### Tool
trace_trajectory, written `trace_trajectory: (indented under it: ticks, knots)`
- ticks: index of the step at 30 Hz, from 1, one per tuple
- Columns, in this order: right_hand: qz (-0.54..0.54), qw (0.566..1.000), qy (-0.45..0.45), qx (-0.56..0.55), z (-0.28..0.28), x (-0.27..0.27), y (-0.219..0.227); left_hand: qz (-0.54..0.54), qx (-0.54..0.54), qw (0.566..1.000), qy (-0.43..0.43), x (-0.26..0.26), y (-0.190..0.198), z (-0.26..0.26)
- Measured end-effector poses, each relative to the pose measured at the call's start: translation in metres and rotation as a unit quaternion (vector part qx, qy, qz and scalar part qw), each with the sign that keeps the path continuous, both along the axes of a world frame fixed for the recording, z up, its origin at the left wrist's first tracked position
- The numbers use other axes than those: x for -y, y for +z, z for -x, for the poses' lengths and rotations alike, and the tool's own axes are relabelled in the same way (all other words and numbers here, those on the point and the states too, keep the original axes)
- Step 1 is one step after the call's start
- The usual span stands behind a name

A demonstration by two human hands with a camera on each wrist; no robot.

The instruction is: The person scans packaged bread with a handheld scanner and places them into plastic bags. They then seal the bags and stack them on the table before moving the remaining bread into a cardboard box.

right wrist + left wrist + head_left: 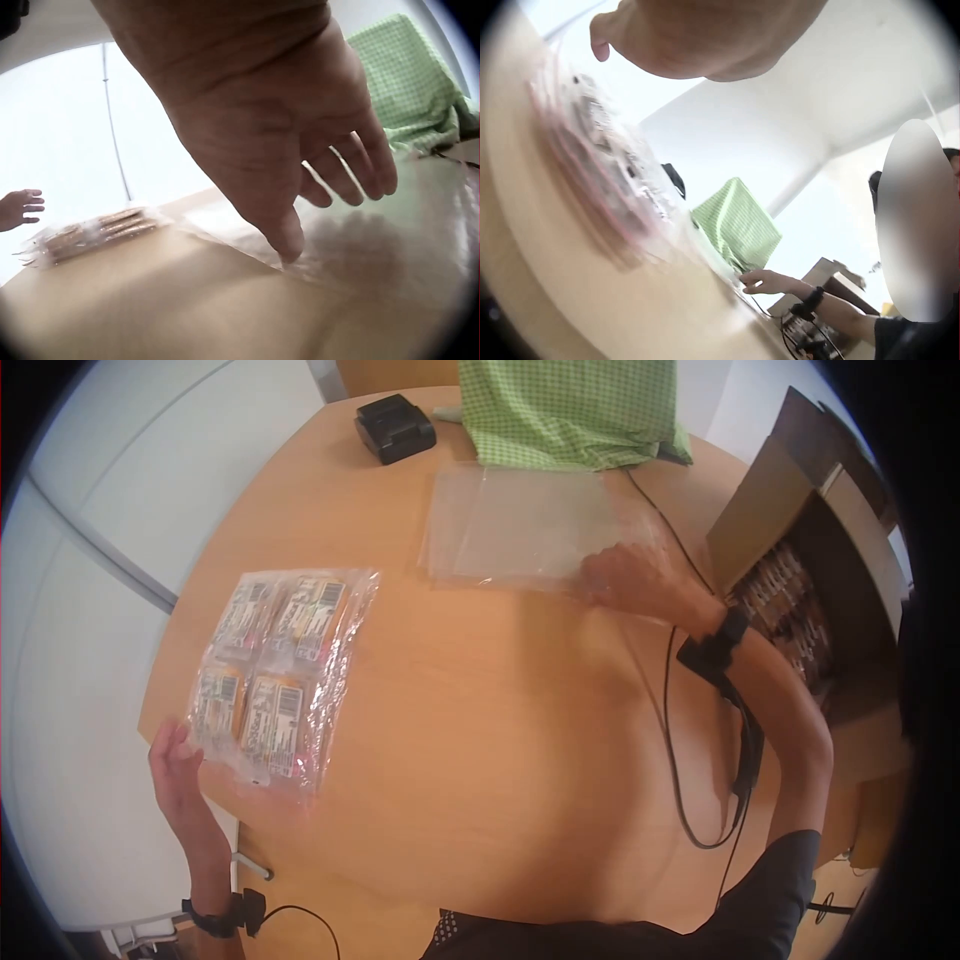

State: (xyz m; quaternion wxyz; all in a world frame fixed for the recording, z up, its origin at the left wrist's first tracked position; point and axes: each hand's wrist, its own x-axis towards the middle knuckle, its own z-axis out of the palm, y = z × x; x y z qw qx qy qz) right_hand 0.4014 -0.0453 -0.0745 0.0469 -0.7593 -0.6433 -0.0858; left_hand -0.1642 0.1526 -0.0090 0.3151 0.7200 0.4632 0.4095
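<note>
A clear zip bag (335, 650) lies on the left of the table, holding several flat packets (272, 720) with printed, barcoded labels. Beside its lower left corner is my left hand (178, 765), holding nothing; the right wrist view shows its fingers (34, 201) apart. Toward the back, flat clear plastic bags (520, 525) lie overlapping. My right hand (635, 582) is over their right front part. In the right wrist view its thumb (285, 240) comes down at the near edge of the plastic, while the other fingers (367, 161) hang loosely spread above the sheet.
A cardboard box (770, 510) with flaps up stands at the right, with many small packets (785, 605) inside. A green checked cloth (570, 410) covers something at the back. Left of it sits a black device (395, 428). A black cable (672, 760) loops along the table's right side.
</note>
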Motion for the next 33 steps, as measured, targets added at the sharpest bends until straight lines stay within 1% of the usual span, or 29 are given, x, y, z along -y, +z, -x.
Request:
trace_trajectory:
  ticks: [1,3,5,6,7,8,9,10,11,12,13,14,15,16,17,18,19,20,21,22,23,25,26,27,28,29,31,32,33]
  knots:
    - [0.006,0.997,0.055,-0.052,-0.003,0.007,-0.003,0.001,0.007,1.000,-0.006,0.004,0.002,-0.020]
    - [0.003,1.000,0.022,-0.014,-0.004,0.010,-0.009,-0.020,-0.039,0.979,-0.200,0.013,0.007,-0.061]
    - [-0.005,1.000,-0.011,0.020,0.000,0.008,-0.002,-0.033,-0.044,0.955,-0.292,0.024,0.000,-0.095]
    - [-0.018,0.999,-0.041,0.011,0.002,0.007,0.002,-0.037,-0.041,0.953,-0.298,0.032,0.003,-0.111]
    - [-0.032,0.997,-0.072,0.001,0.008,0.006,0.008,-0.012,-0.075,0.939,-0.337,0.041,0.005,-0.126]
    - [-0.036,0.996,-0.082,0.004,0.013,0.005,0.014,0.013,-0.108,0.920,-0.377,0.047,0.009,-0.141]
    - [-0.090,0.994,-0.055,0.016,0.026,0.005,0.028,0.008,-0.106,0.916,-0.388,0.052,0.011,-0.155]
    - [-0.140,0.989,-0.027,0.030,0.041,0.005,0.039,0.000,-0.033,0.928,-0.371,0.059,0.013,-0.169]
    - [-0.152,0.986,-0.002,0.065,0.058,0.004,0.043,-0.004,0.039,0.934,-0.355,0.064,0.015,-0.183]
    - [-0.162,0.981,0.022,0.101,0.079,0.002,0.046,-0.003,0.043,0.928,-0.371,0.062,0.024,-0.197]
    - [-0.118,0.985,0.021,0.122,0.108,-0.002,0.048,-0.030,0.056,0.919,-0.388,0.057,0.038,-0.213]
    - [-0.115,0.988,0.025,0.095,0.139,-0.005,0.051,-0.058,0.069,0.909,-0.407,0.052,0.048,-0.229]
    - [-0.117,0.989,0.036,0.079,0.163,-0.008,0.048,-0.056,0.073,0.900,-0.426,0.049,0.049,-0.249]
    - [-0.162,0.976,0.135,0.049,0.174,0.004,0.042,-0.001,0.005,0.878,-0.479,0.046,0.042,-0.270]
    - [-0.185,0.966,0.177,0.038,0.184,0.019,0.039,0.048,-0.064,0.847,-0.526,0.048,0.031,-0.290]
    - [-0.206,0.953,0.218,0.030,0.195,0.034,0.036,0.043,-0.062,0.837,-0.542,0.050,0.008,-0.307]
    - [-0.153,0.965,0.212,-0.022,0.214,0.051,0.043,-0.014,-0.148,0.819,-0.554,0.052,-0.024,-0.318]
    - [-0.098,0.970,0.209,-0.075,0.231,0.067,0.053,-0.072,-0.230,0.796,-0.556,0.056,-0.047,-0.323]
    - [-0.043,0.969,0.207,-0.128,0.238,0.082,0.064,-0.129,-0.286,0.759,-0.570,0.064,-0.059,-0.319]
    - [-0.075,0.978,0.171,-0.098,0.228,0.104,0.079,-0.184,-0.341,0.719,-0.577,0.073,-0.069,-0.312]
    - [-0.107,0.983,0.135,-0.069,0.208,0.131,0.092,-0.187,-0.339,0.716,-0.581,0.086,-0.069,-0.300]
    - [-0.125,0.991,0.005,0.044,0.151,0.175,0.109,-0.277,-0.431,0.631,-0.583,0.112,-0.054,-0.274]
    - [-0.193,0.973,-0.094,0.079,0.120,0.189,0.109,-0.280,-0.428,0.631,-0.584,0.116,-0.053,-0.265]
    - [-0.241,0.959,-0.122,0.082,0.080,0.209,0.113,-0.309,-0.398,0.601,-0.621,0.119,-0.053,-0.257]
    - [-0.248,0.940,-0.212,0.098,0.049,0.223,0.117,-0.338,-0.366,0.569,-0.654,0.123,-0.054,-0.251]
    - [-0.273,0.921,-0.247,0.126,0.018,0.236,0.117,-0.339,-0.366,0.569,-0.653,0.129,-0.056,-0.246]
    - [-0.241,0.893,-0.351,0.148,-0.036,0.253,0.108,-0.367,-0.370,0.565,-0.640,0.148,-0.058,-0.240]
    - [-0.245,0.893,-0.349,0.147,-0.060,0.261,0.104,-0.369,-0.372,0.566,-0.636,0.155,-0.057,-0.242]
    - [-0.194,0.893,-0.399,0.073,-0.082,0.267,0.102,-0.365,-0.362,0.575,-0.637,0.161,-0.055,-0.247]
